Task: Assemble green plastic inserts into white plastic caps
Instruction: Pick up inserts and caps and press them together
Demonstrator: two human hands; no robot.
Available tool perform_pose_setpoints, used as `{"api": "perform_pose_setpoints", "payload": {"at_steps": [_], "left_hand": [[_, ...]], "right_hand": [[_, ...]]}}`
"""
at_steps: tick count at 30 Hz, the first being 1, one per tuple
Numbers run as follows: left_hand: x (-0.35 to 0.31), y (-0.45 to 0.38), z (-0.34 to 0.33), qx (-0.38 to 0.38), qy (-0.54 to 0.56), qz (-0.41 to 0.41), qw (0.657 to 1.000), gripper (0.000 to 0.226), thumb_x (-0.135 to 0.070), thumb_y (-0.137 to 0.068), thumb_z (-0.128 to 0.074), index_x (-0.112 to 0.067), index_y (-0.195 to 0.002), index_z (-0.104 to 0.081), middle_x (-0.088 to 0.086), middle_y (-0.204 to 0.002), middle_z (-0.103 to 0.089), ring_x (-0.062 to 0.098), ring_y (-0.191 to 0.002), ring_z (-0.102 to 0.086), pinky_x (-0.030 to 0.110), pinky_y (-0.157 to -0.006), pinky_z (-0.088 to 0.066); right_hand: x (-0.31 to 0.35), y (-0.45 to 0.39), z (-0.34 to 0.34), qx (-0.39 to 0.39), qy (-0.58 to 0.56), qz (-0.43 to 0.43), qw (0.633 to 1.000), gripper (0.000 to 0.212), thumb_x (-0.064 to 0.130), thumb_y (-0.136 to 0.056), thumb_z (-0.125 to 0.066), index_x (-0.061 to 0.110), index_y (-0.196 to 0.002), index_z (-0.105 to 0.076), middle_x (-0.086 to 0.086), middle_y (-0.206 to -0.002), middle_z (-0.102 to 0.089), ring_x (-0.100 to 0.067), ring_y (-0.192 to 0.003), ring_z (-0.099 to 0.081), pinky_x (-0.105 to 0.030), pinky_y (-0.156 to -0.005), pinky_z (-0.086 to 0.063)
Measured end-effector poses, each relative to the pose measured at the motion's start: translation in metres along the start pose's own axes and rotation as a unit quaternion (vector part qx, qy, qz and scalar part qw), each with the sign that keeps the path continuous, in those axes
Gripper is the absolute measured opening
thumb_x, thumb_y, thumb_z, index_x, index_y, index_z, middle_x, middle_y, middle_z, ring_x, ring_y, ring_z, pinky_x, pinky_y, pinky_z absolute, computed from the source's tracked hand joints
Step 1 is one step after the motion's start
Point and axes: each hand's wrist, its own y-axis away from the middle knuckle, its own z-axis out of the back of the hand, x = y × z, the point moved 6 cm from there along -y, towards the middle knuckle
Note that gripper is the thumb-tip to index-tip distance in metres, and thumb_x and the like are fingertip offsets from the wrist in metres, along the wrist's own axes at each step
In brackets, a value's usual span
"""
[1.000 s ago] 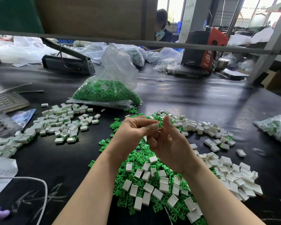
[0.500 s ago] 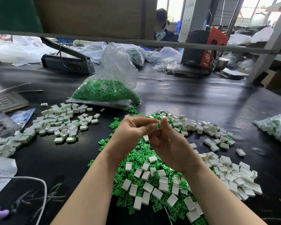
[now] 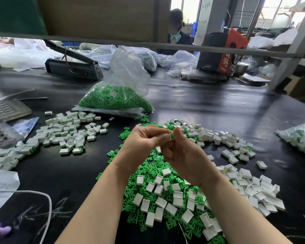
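Observation:
Both hands meet above the black table. My left hand and my right hand pinch one small white cap with a green insert between their fingertips. Below them lies a heap of loose green inserts with white caps scattered on top. More empty white caps spread to the right. A pile of caps with green showing at their ends sits to the left.
A clear bag of green inserts stands behind the piles. Another bag lies at the right edge. A heat sealer, a keypad, a white cable and paper are at left. A person sits behind the shelf bar.
The hands stayed nearly in place, the fingertips working the cap and insert; the green piece now shows a little more at the cap's end.

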Motion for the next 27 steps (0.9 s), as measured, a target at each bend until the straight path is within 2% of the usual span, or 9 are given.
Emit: {"api": "perform_pose_setpoints", "payload": {"at_steps": [4, 7, 10, 15, 18, 21, 23, 27], "left_hand": [[0.001, 0.000, 0.003, -0.033, -0.013, -0.001, 0.999, 0.020, -0.023, -0.073, -0.073, -0.013, -0.090, -0.078, -0.003, -0.084, -0.063, 0.014, -0.088, -0.065, 0.028, -0.087, -0.052], [0.000, -0.001, 0.002, -0.041, -0.010, -0.002, 0.999, 0.016, -0.028, -0.069, -0.073, -0.023, -0.083, -0.079, 0.000, -0.087, -0.061, 0.015, -0.089, -0.063, 0.033, -0.092, -0.051], [0.002, -0.001, 0.000, -0.030, -0.006, 0.008, 0.999, 0.010, -0.018, -0.077, -0.073, -0.018, -0.085, -0.079, -0.007, -0.080, -0.066, 0.010, -0.084, -0.066, 0.025, -0.087, -0.052], [0.004, -0.002, -0.003, -0.018, 0.012, 0.024, 0.999, 0.012, -0.005, -0.083, -0.069, -0.013, -0.087, -0.077, -0.001, -0.078, -0.073, 0.009, -0.078, -0.068, 0.019, -0.077, -0.052], [0.003, -0.001, -0.005, -0.013, 0.034, 0.019, 0.999, 0.012, -0.005, -0.083, -0.068, -0.011, -0.088, -0.076, -0.006, -0.074, -0.071, 0.007, -0.075, -0.067, 0.017, -0.073, -0.051], [0.003, -0.001, -0.007, -0.014, 0.060, 0.022, 0.998, 0.013, -0.016, -0.074, -0.071, -0.014, -0.085, -0.078, -0.007, -0.076, -0.071, 0.008, -0.077, -0.067, 0.017, -0.073, -0.051], [0.003, -0.001, -0.007, -0.013, 0.069, 0.024, 0.997, 0.015, -0.020, -0.070, -0.070, -0.016, -0.083, -0.079, -0.005, -0.078, -0.071, 0.009, -0.078, -0.067, 0.018, -0.074, -0.051], [0.002, -0.002, -0.006, -0.010, 0.060, 0.018, 0.998, 0.015, -0.018, -0.075, -0.069, -0.013, -0.086, -0.078, 0.005, -0.079, -0.068, 0.014, -0.077, -0.064, 0.023, -0.075, -0.053]], "right_hand": [[0.003, 0.000, 0.006, -0.034, 0.077, -0.021, 0.996, 0.047, 0.060, -0.087, -0.047, 0.017, -0.085, -0.065, -0.003, -0.069, -0.055, -0.012, -0.063, -0.047, -0.026, -0.060, -0.034], [0.001, 0.002, 0.007, -0.027, 0.029, -0.054, 0.998, 0.054, 0.066, -0.086, -0.042, 0.018, -0.084, -0.066, 0.000, -0.074, -0.060, -0.010, -0.064, -0.052, -0.022, -0.061, -0.038], [-0.001, 0.002, 0.006, -0.034, 0.015, -0.065, 0.997, 0.054, 0.069, -0.080, -0.048, 0.018, -0.075, -0.064, 0.001, -0.070, -0.055, -0.010, -0.060, -0.049, -0.019, -0.056, -0.040], [-0.003, 0.001, 0.003, -0.050, -0.012, -0.049, 0.997, 0.045, 0.063, -0.075, -0.059, 0.019, -0.070, -0.063, 0.000, -0.066, -0.049, -0.011, -0.055, -0.042, -0.021, -0.052, -0.031], [-0.001, 0.001, 0.003, -0.038, -0.046, -0.024, 0.998, 0.041, 0.058, -0.073, -0.068, 0.017, -0.073, -0.066, 0.000, -0.066, -0.052, -0.011, -0.055, -0.044, -0.020, -0.054, -0.034], [0.001, 0.001, 0.001, -0.012, -0.059, -0.005, 0.998, 0.043, 0.057, -0.072, -0.077, 0.016, -0.079, -0.067, 0.000, -0.068, -0.055, -0.011, -0.058, -0.047, -0.019, -0.056, -0.039], [0.001, 0.002, 0.001, -0.004, -0.057, 0.002, 0.998, 0.041, 0.056, -0.076, -0.074, 0.017, -0.083, -0.069, 0.001, -0.070, -0.055, -0.010, -0.060, -0.048, -0.018, -0.057, -0.040], [0.001, 0.000, -0.003, -0.024, -0.033, 0.022, 0.999, 0.033, 0.052, -0.085, -0.057, 0.024, -0.080, -0.073, 0.006, -0.069, -0.052, -0.008, -0.060, -0.042, -0.017, -0.056, -0.036]]}}
